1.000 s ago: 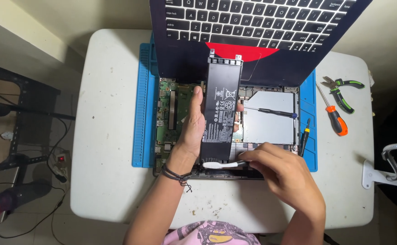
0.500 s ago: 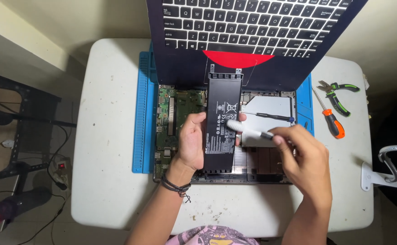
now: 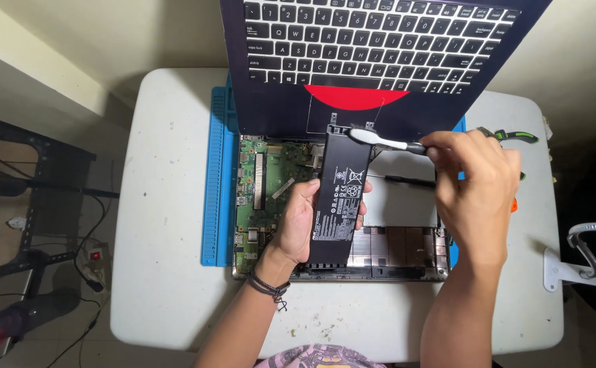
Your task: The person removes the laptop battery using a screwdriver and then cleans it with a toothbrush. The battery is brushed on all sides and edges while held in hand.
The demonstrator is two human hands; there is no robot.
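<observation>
1. A small white table (image 3: 175, 204) under warm light, dim floor on the left with a black rack (image 3: 25, 177) and loose cables; a blue work mat (image 3: 216, 184) covers the table's middle, and one opened laptop base (image 3: 270, 184) lies on it, green circuit board bare.
2. One keyboard deck (image 3: 379, 48) is tipped up at the far edge, keys facing the camera, a red patch over its touchpad.
3. Left hand (image 3: 304, 221): fingers wrapped round the left edge of the one long black battery pack (image 3: 339, 197), thumb tip showing at the right edge; the pack is held lengthwise above the open base, label side up, far end near the deck.
4. Right hand (image 3: 478, 184): fingers curled together and pinching the dark handle of one brush (image 3: 383, 141), a toothbrush by the look of it; its white head lies across the pack's far end, touching or just above it, I cannot tell which.
5. The step in hand, as I judge it, is brushing the battery's connector end clean; the next move calls for short, light strokes along that edge while the left hand keeps the pack level and off the board.
6. The count: two hands, one battery, one brush, one dark slim tool (image 3: 410, 181) lying on the silver panel, one pair of green-handled pliers (image 3: 512, 136) by the right wrist, one orange handle (image 3: 514, 204) peeping out behind that hand, one wristband (image 3: 270, 286) on the left wrist, one white clamp lamp (image 3: 577, 262) at the table's right edge.
</observation>
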